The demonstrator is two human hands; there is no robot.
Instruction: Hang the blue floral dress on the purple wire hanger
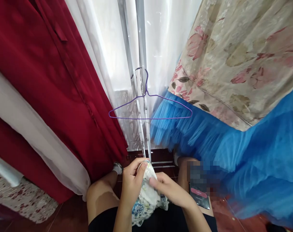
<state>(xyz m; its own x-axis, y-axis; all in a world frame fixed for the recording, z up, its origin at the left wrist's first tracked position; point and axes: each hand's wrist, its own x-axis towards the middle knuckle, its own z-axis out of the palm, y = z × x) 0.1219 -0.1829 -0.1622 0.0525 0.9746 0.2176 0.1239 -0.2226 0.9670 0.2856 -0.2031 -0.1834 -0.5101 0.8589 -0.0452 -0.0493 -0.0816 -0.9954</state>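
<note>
A bunched piece of white fabric with a blue and green floral print (146, 196) lies over my lap, held up between both hands. My left hand (134, 175) pinches its upper edge with thumb and fingers. From the other side, my right hand (164, 185) grips the cloth, its thumb pressed on the white part; some of its fingers are hidden behind the fabric. Beyond my hands, a purple wire hanger (150, 118) hangs by its hook on a white metal rack (141, 129), with nothing on it.
Long red fabric (83, 106) hangs at left and white curtains (165, 42) behind the rack. At right hang a beige floral garment (216, 74) and blue tulle (197, 132). A phone (199, 195), partly pixelated, rests on my right thigh. The floor (66, 212) is reddish tile.
</note>
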